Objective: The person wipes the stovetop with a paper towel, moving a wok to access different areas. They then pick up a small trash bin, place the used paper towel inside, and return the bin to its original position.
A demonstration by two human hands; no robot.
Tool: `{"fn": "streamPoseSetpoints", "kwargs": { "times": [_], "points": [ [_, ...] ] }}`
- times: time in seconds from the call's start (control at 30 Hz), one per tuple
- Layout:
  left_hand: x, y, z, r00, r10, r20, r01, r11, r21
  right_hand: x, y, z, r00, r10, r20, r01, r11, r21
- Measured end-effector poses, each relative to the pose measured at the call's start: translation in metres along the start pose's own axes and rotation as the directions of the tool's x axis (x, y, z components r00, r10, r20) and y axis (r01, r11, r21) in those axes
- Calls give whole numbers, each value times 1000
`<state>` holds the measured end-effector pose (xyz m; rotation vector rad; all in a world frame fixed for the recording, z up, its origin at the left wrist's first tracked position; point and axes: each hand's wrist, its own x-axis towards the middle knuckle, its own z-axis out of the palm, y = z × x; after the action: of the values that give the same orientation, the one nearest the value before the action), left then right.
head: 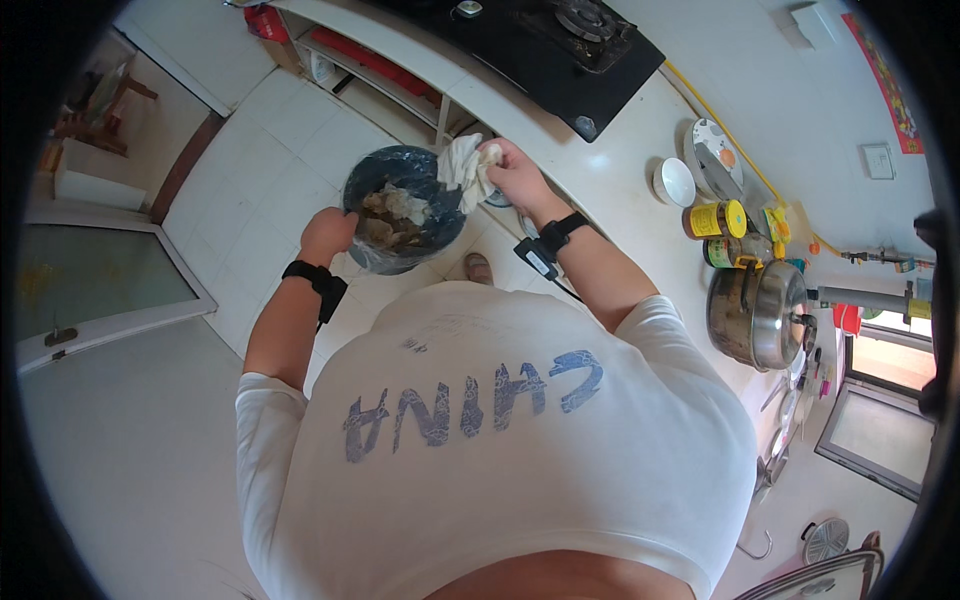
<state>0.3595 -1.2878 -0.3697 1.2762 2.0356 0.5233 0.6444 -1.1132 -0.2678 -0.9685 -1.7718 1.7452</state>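
Note:
A round dark bin (401, 169) with a clear plastic liner is in front of me, above the tiled floor. Crumpled brownish and whitish waste (394, 217) lies inside it. My left hand (328, 234) grips the bin's left rim, with the liner at its fingers. At the right side of the rim, my right hand (517, 176) holds a crumpled white cloth (466, 169). Part of the cloth hangs over the bin's edge. Whether the right fingers also touch the rim cannot be told.
The white counter (577, 169) runs along the right, with open shelves (375, 82) below it. On it are a black gas stove (540, 60), a white bowl (673, 182), jars (712, 220) and a large steel pot (754, 315). A frosted-glass door (105, 281) stands at left.

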Motion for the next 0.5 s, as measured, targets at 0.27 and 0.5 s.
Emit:
{"fn": "streamPoseSetpoints", "kwargs": {
  "times": [0.27,0.5],
  "points": [
    [-10,0,3,999,-5,35,10,992,-126,3,-17,28,951,-87,298,306,424,-852],
    [-15,-12,5,998,-45,34,50,987,-153,-8,-48,38,900,-336,276,423,532,-734]
  ]
}}
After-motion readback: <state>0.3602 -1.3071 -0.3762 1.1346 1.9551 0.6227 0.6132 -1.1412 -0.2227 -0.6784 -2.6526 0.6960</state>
